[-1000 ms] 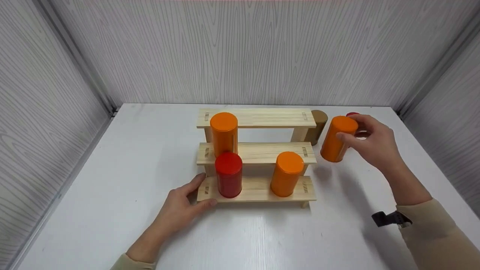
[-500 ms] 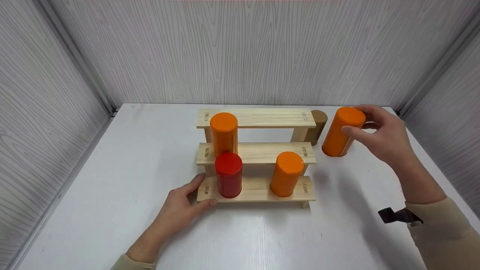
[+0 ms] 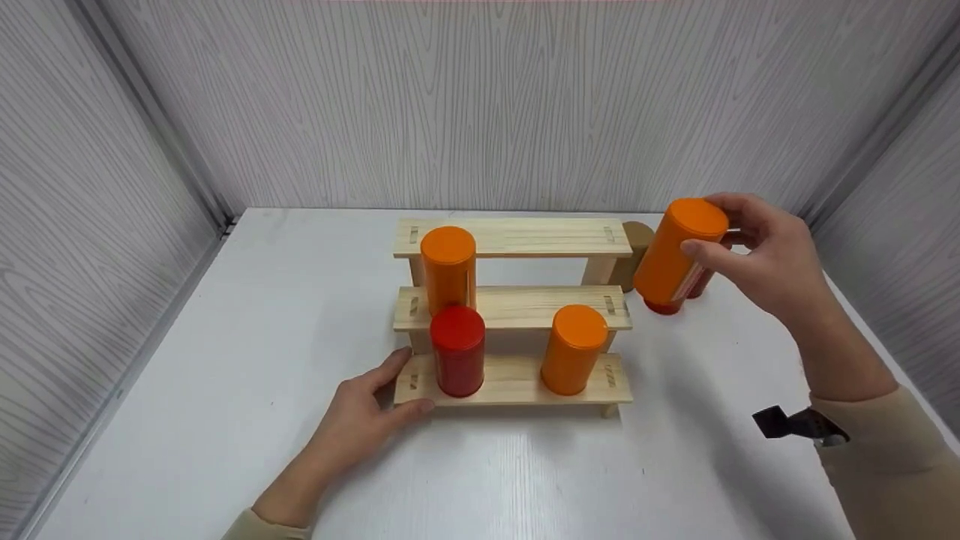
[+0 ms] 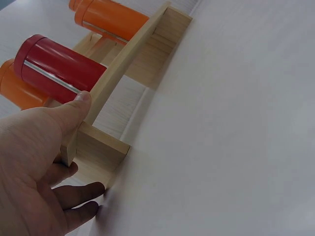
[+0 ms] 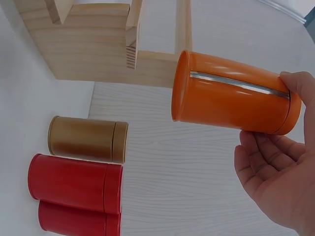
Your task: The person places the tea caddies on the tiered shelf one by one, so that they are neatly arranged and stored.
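My right hand [image 3: 769, 259] holds an orange canister [image 3: 675, 251] by its lid end, thumb on the near side and fingers on the far side. The canister is tilted and raised over the table, right of a three-step wooden rack [image 3: 517, 306]. In the right wrist view, a silver stripe runs along this canister. My left hand [image 3: 360, 409] grips the left end of the rack's lowest step, its thumb [image 4: 82, 97] on the front edge. A red canister [image 3: 457, 356] and an orange one stand on that step; another orange canister [image 3: 448, 266] stands on the middle step's left.
Behind the rack's right end stands a gold-brown canister [image 5: 83, 138], beside two red canisters [image 5: 69, 182] on the table. The held canister partly covers these in the head view. Grey wood-grain walls [image 3: 510, 105] enclose the table at the back and sides.
My right hand first moved right with the orange canister, then lifted it slightly and tilted it more, uncovering parts of the red canisters behind. The left hand and rack stay put.
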A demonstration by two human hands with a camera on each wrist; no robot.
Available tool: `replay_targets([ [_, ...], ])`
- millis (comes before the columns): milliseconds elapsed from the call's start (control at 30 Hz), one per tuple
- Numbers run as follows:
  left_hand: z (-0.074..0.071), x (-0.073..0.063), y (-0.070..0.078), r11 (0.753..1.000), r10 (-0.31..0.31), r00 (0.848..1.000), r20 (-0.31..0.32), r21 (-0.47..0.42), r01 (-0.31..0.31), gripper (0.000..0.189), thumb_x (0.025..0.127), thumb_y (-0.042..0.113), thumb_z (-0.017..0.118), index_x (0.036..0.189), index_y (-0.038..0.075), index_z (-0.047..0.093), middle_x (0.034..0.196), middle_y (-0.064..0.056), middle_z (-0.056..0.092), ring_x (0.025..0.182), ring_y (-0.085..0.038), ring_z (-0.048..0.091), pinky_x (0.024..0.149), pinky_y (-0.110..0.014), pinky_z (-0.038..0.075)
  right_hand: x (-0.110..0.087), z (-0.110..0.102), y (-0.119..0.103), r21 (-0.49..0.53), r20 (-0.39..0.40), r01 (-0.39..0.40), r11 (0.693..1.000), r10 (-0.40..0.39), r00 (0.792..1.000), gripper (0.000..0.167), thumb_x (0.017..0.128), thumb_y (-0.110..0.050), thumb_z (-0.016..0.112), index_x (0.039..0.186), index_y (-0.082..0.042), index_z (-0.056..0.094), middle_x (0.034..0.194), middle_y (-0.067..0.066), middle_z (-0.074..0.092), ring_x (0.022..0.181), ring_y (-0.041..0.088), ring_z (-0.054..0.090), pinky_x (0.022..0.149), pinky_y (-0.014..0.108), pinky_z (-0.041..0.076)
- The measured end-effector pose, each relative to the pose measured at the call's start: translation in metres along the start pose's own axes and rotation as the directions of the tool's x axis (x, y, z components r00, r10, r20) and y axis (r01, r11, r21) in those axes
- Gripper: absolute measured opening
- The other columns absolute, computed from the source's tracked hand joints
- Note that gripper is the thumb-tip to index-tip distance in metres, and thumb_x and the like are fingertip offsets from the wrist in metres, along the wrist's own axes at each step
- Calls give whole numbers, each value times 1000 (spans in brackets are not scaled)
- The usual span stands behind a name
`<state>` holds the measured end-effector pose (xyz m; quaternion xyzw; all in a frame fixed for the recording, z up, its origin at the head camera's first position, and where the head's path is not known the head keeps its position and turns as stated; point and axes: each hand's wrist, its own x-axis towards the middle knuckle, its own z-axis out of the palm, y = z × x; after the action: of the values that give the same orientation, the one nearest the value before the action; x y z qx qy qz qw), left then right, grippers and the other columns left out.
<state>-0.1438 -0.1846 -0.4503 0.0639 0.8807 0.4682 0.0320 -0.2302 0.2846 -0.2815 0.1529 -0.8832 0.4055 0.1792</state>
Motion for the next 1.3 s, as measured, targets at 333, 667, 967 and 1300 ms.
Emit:
replay_targets([
  [333, 0, 0, -1, 1000, 4, 1000, -2, -3, -4, 97, 84, 49, 89, 163, 16, 44, 163, 1, 47, 149, -25, 47, 119, -43, 42, 6, 9, -7, 62, 28, 68, 996, -69, 997, 47, 96, -11, 79, 140, -4, 65, 120, 0, 69, 101, 15, 64, 89, 13, 52],
  [667, -3, 0, -3, 1000, 16, 1000, -11, 12, -16, 95, 85, 50, 88, 162, 16, 46, 163, 1, 47, 150, -23, 46, 120, -43, 40, 9, 28, -22, 152, 78, 80, 985, -92, 993, 48, 95, -11, 80, 141, -5, 65, 122, 4, 71, 103, 18, 67, 90, 16, 55],
  [967, -4, 0, -3, 1000, 23, 1000, -12, 16, -23, 95, 85, 52, 88, 162, 14, 46, 162, 0, 47, 149, -23, 46, 120, -42, 40, 11, 43, -30, 174, 129, 64, 983, -87, 988, 50, 96, -15, 80, 142, -6, 64, 124, 6, 70, 105, 19, 65, 92, 17, 55],
  [1300, -3, 1, -3, 1000, 20, 1000, -9, 7, -20, 94, 85, 50, 88, 161, 14, 46, 162, 0, 48, 148, -23, 48, 118, -42, 42, 11, 55, -32, 185, 167, 64, 981, -95, 981, 48, 96, -16, 80, 141, -6, 65, 123, 4, 71, 104, 20, 64, 90, 20, 54],
])
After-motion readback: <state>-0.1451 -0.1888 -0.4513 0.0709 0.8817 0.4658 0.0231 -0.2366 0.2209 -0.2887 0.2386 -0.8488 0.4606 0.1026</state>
